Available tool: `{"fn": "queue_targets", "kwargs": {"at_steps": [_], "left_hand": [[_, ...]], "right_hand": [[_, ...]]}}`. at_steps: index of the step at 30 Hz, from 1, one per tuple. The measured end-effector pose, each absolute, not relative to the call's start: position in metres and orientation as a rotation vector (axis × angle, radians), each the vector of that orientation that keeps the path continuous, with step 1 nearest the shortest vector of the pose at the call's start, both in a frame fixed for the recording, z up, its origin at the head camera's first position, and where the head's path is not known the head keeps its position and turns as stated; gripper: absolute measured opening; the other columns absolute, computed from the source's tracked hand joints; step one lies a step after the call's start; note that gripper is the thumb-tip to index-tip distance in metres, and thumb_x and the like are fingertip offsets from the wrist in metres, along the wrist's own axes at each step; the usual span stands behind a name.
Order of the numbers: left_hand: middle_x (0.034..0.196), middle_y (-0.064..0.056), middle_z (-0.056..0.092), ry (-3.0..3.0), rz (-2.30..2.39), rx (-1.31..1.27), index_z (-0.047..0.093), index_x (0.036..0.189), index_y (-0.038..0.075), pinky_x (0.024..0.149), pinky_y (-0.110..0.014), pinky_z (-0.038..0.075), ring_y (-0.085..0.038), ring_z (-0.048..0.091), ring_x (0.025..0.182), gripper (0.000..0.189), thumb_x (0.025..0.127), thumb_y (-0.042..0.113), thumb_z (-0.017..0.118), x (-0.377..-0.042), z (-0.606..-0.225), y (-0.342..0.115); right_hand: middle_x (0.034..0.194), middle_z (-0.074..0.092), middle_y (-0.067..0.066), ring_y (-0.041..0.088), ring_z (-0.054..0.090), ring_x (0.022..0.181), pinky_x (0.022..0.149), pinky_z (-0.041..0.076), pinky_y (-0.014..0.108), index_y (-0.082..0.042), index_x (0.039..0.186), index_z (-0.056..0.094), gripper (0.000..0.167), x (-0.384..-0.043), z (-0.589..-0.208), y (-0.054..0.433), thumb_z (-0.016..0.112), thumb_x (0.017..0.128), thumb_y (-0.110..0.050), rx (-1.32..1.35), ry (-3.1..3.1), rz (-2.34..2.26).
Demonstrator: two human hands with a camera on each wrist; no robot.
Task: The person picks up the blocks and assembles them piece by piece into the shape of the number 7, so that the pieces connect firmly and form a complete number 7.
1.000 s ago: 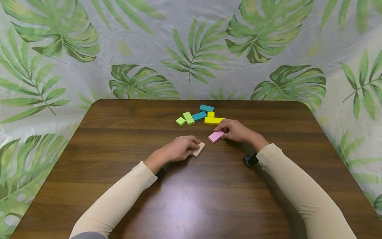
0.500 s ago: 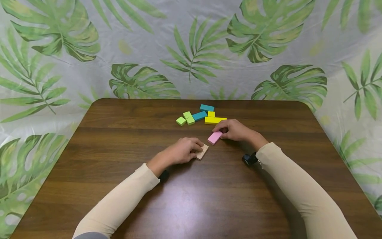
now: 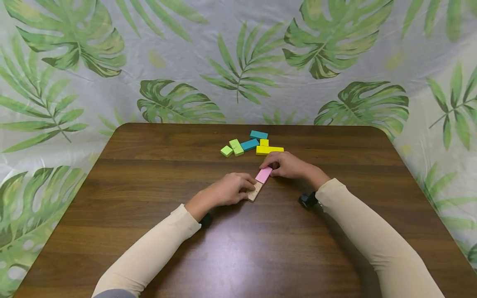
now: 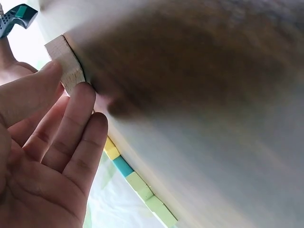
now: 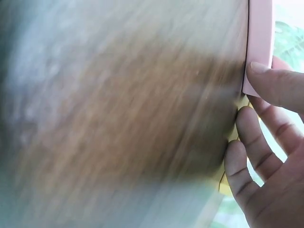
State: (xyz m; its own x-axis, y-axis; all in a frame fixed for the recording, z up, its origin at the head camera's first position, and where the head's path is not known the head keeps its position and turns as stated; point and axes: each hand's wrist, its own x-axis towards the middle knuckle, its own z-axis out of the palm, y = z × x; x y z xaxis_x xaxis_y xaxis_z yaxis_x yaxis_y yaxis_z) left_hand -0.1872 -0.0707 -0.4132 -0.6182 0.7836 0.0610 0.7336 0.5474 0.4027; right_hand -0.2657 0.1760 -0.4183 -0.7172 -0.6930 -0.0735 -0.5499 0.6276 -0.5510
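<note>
Near the middle of the table lies a plain wooden block (image 3: 255, 192), pinched by my left hand (image 3: 230, 189) between thumb and fingers. Its grain shows beside the thumb in the left wrist view, where the wooden block (image 4: 68, 61) rests on the tabletop. My right hand (image 3: 288, 164) pinches a flat pink block (image 3: 264, 175) from its right side. In the right wrist view the thumb presses the near face of the pink block (image 5: 260, 42). Both blocks lie in one slanted line, the pink one's near end against the wooden one's far end.
Behind the hands on the brown table (image 3: 149, 174) lie two lime green blocks (image 3: 236, 147), two teal blocks (image 3: 249, 145), a long yellow block (image 3: 270, 150) and a small yellow block (image 3: 264, 142). A leaf-print cloth (image 3: 179, 99) hangs beyond the table's far edge.
My right hand has slid the pink block left and toward me, up to the wooden block. The left hand has shifted the wooden block slightly right and nearer. The gap between them has closed.
</note>
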Motion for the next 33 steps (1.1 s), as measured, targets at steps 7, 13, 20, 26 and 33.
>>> {"fn": "queue_targets", "kwargs": {"at_steps": [7,13,20,26,33], "left_hand": [[0.128,-0.008,0.067,2.629,0.605,1.282,0.075,0.113,0.005,0.102,-0.038,0.051,-0.024,0.064,0.119,0.024,0.089,0.007,0.070,-0.1890,-0.4138,-0.0683],[0.128,-0.004,0.067,2.650,0.574,1.260,0.075,0.112,0.007,0.101,-0.037,0.052,-0.022,0.065,0.118,0.024,0.089,0.010,0.071,-0.1896,-0.4130,-0.0679],[0.128,-0.001,0.066,2.672,0.532,1.243,0.075,0.113,0.011,0.099,-0.036,0.052,-0.019,0.065,0.118,0.025,0.089,0.014,0.072,-0.1883,-0.4130,-0.0682],[0.128,0.000,0.066,2.691,0.517,1.235,0.075,0.113,0.012,0.100,-0.036,0.052,-0.019,0.064,0.118,0.025,0.089,0.016,0.072,-0.1868,-0.4138,-0.0673],[0.130,-0.002,0.065,2.701,0.540,1.230,0.075,0.112,0.011,0.102,-0.037,0.050,-0.020,0.063,0.119,0.025,0.088,0.018,0.073,-0.1842,-0.4144,-0.0663]], "right_hand": [[0.120,0.069,0.005,0.020,0.059,0.096,0.083,0.049,0.033,-0.016,0.116,0.075,0.033,-0.2649,-0.4160,0.1738,0.068,0.088,0.001,-0.997,2.544,-0.739],[0.121,0.069,0.005,0.020,0.057,0.093,0.081,0.048,0.032,-0.015,0.116,0.075,0.033,-0.2651,-0.4153,0.1734,0.068,0.089,0.001,-0.992,2.540,-0.735],[0.120,0.069,0.006,0.020,0.058,0.092,0.080,0.048,0.031,-0.015,0.117,0.075,0.034,-0.2647,-0.4158,0.1734,0.067,0.089,0.002,-1.010,2.538,-0.715],[0.121,0.068,0.006,0.020,0.058,0.094,0.082,0.048,0.032,-0.014,0.117,0.074,0.034,-0.2630,-0.4152,0.1735,0.066,0.089,0.002,-1.014,2.537,-0.721],[0.122,0.068,0.006,0.020,0.057,0.096,0.082,0.048,0.033,-0.015,0.118,0.074,0.034,-0.2630,-0.4162,0.1730,0.065,0.089,0.002,-1.004,2.526,-0.753]]}}
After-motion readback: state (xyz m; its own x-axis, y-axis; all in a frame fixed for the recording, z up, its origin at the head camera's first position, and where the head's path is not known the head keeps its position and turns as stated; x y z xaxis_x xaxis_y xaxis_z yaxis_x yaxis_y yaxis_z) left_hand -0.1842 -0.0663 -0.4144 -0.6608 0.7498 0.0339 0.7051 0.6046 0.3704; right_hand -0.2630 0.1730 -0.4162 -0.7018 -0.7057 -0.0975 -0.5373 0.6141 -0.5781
